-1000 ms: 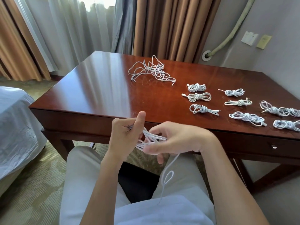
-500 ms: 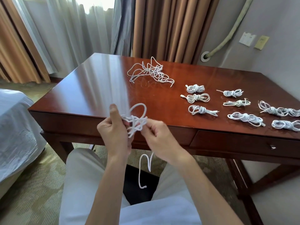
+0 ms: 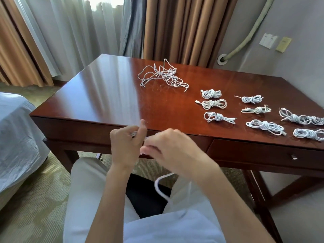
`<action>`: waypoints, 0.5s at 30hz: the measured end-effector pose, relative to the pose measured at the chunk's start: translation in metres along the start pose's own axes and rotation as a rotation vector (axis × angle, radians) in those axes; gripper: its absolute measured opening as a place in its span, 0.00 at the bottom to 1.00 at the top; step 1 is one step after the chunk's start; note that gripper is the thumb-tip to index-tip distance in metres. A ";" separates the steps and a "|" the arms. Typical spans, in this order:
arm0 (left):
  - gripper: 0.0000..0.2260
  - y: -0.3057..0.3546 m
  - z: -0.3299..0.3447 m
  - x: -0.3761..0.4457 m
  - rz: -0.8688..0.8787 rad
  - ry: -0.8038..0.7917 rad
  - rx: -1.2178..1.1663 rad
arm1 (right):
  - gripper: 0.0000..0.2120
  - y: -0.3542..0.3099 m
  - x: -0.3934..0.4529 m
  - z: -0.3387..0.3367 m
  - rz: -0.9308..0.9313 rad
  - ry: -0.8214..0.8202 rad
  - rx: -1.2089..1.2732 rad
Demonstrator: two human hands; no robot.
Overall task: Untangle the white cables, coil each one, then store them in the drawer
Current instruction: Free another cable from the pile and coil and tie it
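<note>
A seated person's lap in pale trousers fills the bottom of the view, with a dark chair seat [image 3: 145, 195] showing between the knees. A loose loop of white cable [image 3: 162, 187] hangs down over the lap from the hands above it.

Both hands are raised just in front of the worktop's near edge, close together. The left hand [image 3: 126, 146] has its fingers curled in a tight grip round several strands of the cable, thumb pointing up. The right hand [image 3: 172, 151] is blurred; its fingers are curled toward the left hand and appear to pinch the same cable, though the exact hold cannot be made out.

Behind the hands is the glossy red-brown wooden worktop [image 3: 105, 95]. A closed drawer [image 3: 263, 153] with a small metal knob sits in its front at the right.

On the right half of the worktop lie nine coiled bundles [image 3: 211, 93] of white cable, set roughly in rows and apart from each other, except two at the far right edge that touch. Further back, near the middle, lies a loose tangle [image 3: 163, 75] of white cables.

A bed [image 3: 17, 130] with a pale cover stands at the left. Sheer and tan curtains [image 3: 175, 27] hang behind the worktop.
</note>
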State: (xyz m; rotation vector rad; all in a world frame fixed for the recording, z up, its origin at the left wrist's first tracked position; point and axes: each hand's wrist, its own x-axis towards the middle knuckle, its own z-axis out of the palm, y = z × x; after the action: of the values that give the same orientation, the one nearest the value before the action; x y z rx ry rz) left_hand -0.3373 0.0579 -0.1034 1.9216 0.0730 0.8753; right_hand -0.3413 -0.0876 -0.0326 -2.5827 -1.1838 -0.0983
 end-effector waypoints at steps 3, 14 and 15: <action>0.29 -0.001 0.003 -0.003 -0.037 -0.212 -0.220 | 0.12 0.027 0.001 -0.006 0.073 0.142 0.215; 0.28 0.029 0.014 -0.011 -0.300 -0.142 -0.769 | 0.05 0.052 -0.012 0.035 0.272 0.233 1.258; 0.29 0.031 0.018 -0.011 -0.351 -0.092 -0.791 | 0.08 0.049 -0.013 0.039 0.304 0.248 1.314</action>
State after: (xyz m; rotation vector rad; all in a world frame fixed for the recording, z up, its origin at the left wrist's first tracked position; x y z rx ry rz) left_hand -0.3437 0.0238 -0.0890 1.1537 0.0037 0.4692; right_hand -0.3155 -0.1160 -0.0842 -1.4607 -0.4352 0.3137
